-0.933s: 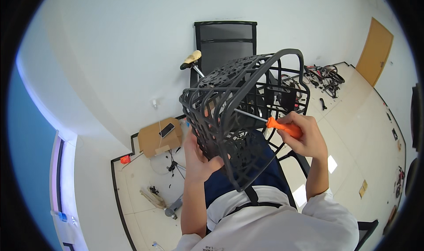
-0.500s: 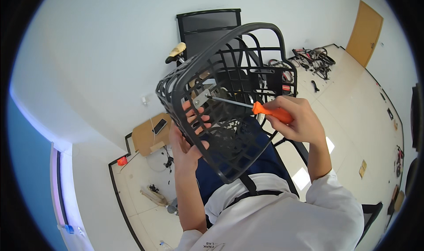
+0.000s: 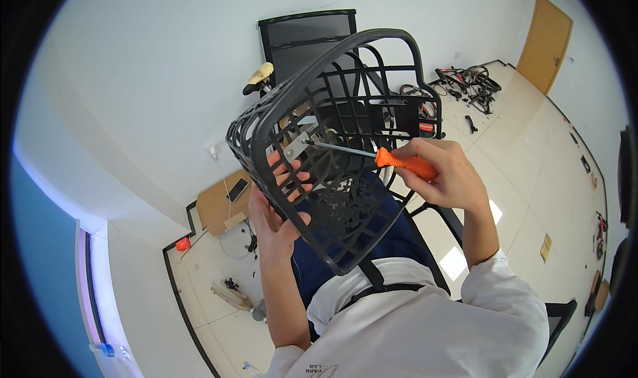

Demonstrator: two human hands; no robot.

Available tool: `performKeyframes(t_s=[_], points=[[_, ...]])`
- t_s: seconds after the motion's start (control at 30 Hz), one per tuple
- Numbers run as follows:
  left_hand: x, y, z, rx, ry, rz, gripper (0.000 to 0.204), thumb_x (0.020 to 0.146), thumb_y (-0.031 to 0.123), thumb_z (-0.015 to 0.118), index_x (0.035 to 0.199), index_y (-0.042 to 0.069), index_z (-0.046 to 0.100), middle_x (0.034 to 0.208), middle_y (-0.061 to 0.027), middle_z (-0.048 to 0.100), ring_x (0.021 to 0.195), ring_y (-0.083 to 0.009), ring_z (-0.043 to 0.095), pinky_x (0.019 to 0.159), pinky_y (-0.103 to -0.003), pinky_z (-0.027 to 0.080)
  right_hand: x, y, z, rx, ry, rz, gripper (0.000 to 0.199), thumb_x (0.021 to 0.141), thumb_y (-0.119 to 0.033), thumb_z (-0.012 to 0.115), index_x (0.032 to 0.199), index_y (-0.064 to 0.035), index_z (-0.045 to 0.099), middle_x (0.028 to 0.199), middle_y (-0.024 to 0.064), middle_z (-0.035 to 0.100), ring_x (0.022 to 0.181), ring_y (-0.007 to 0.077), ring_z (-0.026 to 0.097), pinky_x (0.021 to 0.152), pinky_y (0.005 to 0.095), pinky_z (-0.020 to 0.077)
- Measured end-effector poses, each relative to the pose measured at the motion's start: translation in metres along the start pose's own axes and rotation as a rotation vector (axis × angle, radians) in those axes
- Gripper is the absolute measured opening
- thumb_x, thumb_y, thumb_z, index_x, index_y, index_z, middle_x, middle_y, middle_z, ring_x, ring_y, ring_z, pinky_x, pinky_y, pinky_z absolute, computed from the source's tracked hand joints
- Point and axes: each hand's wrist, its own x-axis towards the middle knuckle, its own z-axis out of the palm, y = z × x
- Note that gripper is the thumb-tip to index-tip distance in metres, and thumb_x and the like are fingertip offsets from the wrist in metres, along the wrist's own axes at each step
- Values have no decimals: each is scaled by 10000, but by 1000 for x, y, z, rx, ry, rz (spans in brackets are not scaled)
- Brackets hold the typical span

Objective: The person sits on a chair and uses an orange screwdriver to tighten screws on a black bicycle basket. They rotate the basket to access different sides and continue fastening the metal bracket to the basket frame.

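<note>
A black plastic bicycle basket [image 3: 262,138] is tilted over my lap with its open side toward me. My left hand [image 3: 276,222] grips its left side, the thumb over the rim and the fingers behind the lattice. Inside the basket a small silver metal plate [image 3: 296,146] with screws lies against the left lattice wall. My right hand [image 3: 444,172] is closed round the orange handle of a screwdriver [image 3: 413,166]. Its shaft reaches into the basket, and the tip meets the upper screw on the plate.
Ahead stands a black chair [image 3: 309,42], with a bicycle saddle [image 3: 259,77] beside it. To the left, a phone [image 3: 236,190] lies on a cardboard box [image 3: 211,208]. Bicycle parts [image 3: 472,85] are heaped on the floor at the far right, near a wooden door [image 3: 545,44].
The basket, both hands and the screwdriver appear slightly further left and up, as does the room behind. The screwdriver tip stays at the plate's upper screw.
</note>
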Motion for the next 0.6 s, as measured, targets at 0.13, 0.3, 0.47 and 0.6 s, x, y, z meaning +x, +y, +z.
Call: performKeyframes(t_s=[0.13, 0.3, 0.47, 0.6], points=[[-2, 3, 0, 84, -25, 15, 906, 513, 184, 819, 1323, -20, 469, 1125, -108, 598, 1024, -202, 630, 907, -327, 513, 1, -5, -6, -140, -16, -26, 213, 793, -73, 678, 992, -29, 617, 795, 115, 622, 655, 289, 622, 572, 354, 494], [-3, 7, 3, 269, -46, 15, 655, 504, 134, 712, 1126, 3, 557, 979, -34, 604, 897, -110, 588, 826, -234, 475, 5, -18, -15, -517, -74, -249, 248, 735, -36, 718, 974, -29, 650, 742, 58, 581, 577, 196, 592, 470, 300, 459], [-2, 0, -2, 289, -2, 32, 657, 516, 176, 718, 1132, 8, 562, 967, -33, 606, 859, -105, 591, 782, -219, 480, 5, -25, -4, -679, -101, -373, 251, 762, -47, 710, 999, -49, 627, 737, 51, 544, 553, 159, 577, 454, 287, 462], [-2, 5, 0, 335, -13, 59, 684, 519, 203, 727, 1151, 4, 558, 951, -32, 608, 838, -104, 588, 757, -218, 485, 13, -13, -4, -185, -129, -146, 256, 830, -107, 670, 1045, -23, 560, 722, 116, 568, 572, 269, 601, 497, 375, 476]])
